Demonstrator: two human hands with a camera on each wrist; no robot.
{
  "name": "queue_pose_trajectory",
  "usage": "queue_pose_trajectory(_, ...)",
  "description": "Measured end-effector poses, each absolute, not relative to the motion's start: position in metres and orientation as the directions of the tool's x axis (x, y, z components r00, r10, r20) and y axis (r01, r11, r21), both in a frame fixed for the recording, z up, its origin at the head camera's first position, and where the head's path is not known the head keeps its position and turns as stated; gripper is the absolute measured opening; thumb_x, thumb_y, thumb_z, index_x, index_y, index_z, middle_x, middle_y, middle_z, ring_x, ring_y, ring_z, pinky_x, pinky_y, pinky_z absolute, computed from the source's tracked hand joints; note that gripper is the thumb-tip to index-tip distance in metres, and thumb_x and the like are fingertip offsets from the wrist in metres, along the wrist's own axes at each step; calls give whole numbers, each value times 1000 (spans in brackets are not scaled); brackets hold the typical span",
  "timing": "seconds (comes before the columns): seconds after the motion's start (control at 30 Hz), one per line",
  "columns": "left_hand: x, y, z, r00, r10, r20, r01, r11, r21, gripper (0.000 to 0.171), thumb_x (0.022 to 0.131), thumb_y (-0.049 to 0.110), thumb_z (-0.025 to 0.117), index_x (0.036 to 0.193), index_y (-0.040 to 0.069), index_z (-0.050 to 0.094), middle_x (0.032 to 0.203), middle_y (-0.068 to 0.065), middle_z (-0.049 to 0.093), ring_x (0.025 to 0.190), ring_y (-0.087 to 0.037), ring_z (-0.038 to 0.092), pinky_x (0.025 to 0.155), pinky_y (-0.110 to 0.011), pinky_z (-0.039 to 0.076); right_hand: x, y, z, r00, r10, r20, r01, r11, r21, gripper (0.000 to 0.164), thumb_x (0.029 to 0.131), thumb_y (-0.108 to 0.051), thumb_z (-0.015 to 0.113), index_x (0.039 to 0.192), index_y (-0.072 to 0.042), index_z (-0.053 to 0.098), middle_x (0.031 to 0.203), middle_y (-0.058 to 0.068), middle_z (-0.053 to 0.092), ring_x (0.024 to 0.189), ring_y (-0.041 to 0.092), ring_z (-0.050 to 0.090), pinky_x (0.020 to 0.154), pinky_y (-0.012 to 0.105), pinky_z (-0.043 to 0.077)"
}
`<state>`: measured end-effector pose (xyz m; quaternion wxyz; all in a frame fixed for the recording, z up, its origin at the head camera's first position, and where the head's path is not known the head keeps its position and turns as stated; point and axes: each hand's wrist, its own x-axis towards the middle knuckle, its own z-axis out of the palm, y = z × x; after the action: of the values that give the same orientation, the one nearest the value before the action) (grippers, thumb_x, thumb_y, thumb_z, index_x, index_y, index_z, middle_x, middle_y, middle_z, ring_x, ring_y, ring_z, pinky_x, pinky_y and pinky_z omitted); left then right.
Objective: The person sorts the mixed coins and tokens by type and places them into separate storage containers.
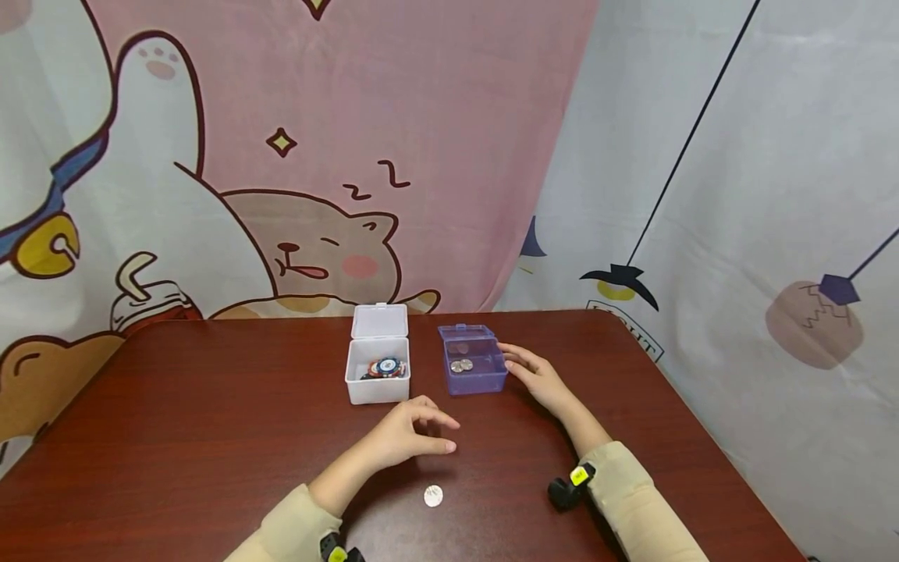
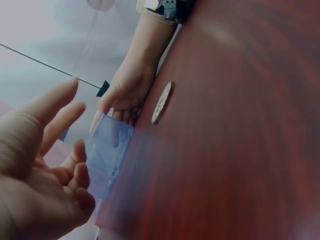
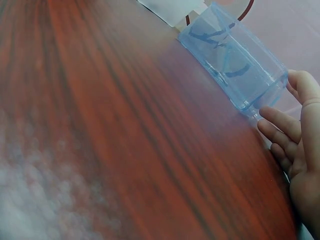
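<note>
My left hand [image 1: 414,432] hovers over the table with thumb and fingers apart, holding nothing. Just below it in the head view, a silver coin [image 1: 433,496] lies flat on the wood; the left wrist view also catches this coin [image 2: 162,102]. A clear purple-blue box [image 1: 477,381] stands with its lid up and a few silver coins [image 1: 461,365] inside. At that box's right side is my right hand [image 1: 537,378], its fingers extended and touching the wall. Seen from the right wrist, the thumb and fingertips meet the corner of the box [image 3: 235,65].
Left of the purple box stands a white box [image 1: 378,393], lid up, with several poker chips [image 1: 386,368] in it. Both boxes are on a dark reddish-brown table [image 1: 232,445]. A printed curtain [image 1: 449,117] hangs behind the table's far edge.
</note>
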<state>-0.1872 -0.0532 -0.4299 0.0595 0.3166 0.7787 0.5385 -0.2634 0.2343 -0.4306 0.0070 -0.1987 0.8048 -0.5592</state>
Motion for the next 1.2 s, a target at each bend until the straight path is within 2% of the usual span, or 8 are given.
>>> queue_pose_trajectory(0.1, -185, -59, -433, -766, 603, 222, 444, 248, 861, 26, 77, 20, 82, 98, 7, 76, 88, -11, 59, 79, -28, 52, 68, -30, 43, -264, 234, -431, -919, -330, 214, -314, 288, -905, 41, 98, -9, 54, 137, 2, 49, 127, 26, 56, 118, 38, 52, 89, 23, 43)
queue_pose_trajectory(0.3, -179, -68, -434, -721, 677, 148, 446, 290, 847, 22, 72, 20, 84, 92, 12, 77, 84, -7, 61, 78, -19, 53, 68, -29, 43, -264, 235, -432, -925, -323, 202, -302, 298, -906, 41, 98, -10, 54, 138, 0, 49, 128, 24, 55, 118, 37, 52, 96, 46, 40)
queue_pose_trajectory(0.37, -178, -70, -434, -708, 694, 133, 448, 296, 844, 22, 71, 19, 85, 91, 12, 77, 83, -6, 61, 77, -17, 53, 68, -27, 42, -264, 235, -433, -926, -320, 200, -299, 302, -905, 41, 98, -10, 54, 138, 0, 49, 128, 24, 55, 118, 37, 52, 97, 49, 39)
queue_pose_trajectory(0.43, -176, -72, -434, -696, 707, 125, 454, 300, 839, 23, 70, 18, 85, 91, 13, 78, 82, -4, 61, 76, -15, 51, 67, -26, 41, -264, 235, -433, -926, -320, 202, -302, 304, -903, 40, 98, -10, 54, 137, 0, 50, 128, 25, 55, 118, 37, 52, 97, 47, 40)
queue_pose_trajectory(0.63, -171, -79, -434, -673, 731, 111, 463, 300, 834, 26, 67, 19, 87, 91, 14, 78, 79, -1, 59, 74, -11, 47, 67, -22, 38, -264, 234, -432, -921, -327, 213, -316, 304, -899, 41, 98, -10, 54, 137, 1, 50, 127, 27, 55, 118, 40, 51, 90, 25, 43)
queue_pose_trajectory(0.7, -170, -81, -434, -673, 731, 110, 469, 306, 828, 26, 67, 19, 88, 91, 15, 78, 79, 0, 59, 75, -11, 47, 68, -23, 38, -264, 234, -432, -921, -323, 216, -317, 300, -900, 40, 98, -10, 54, 137, 1, 50, 127, 27, 55, 118, 40, 51, 88, 22, 42)
queue_pose_trajectory(0.97, -164, -79, -435, -677, 731, 88, 497, 366, 787, 29, 62, 19, 90, 88, 21, 78, 80, 9, 58, 84, -8, 45, 74, -22, 34, -265, 235, -433, -921, -324, 218, -318, 296, -901, 40, 98, -8, 54, 137, 1, 50, 128, 26, 55, 118, 39, 51, 89, 22, 42)
queue_pose_trajectory(1.2, -160, -76, -434, -688, 719, 98, 571, 452, 685, 33, 56, 23, 91, 86, 29, 78, 79, 18, 52, 82, -4, 41, 74, -25, 31, -264, 235, -433, -919, -325, 224, -321, 285, -903, 41, 98, -11, 55, 137, 2, 49, 128, 27, 55, 120, 40, 50, 89, 21, 42)
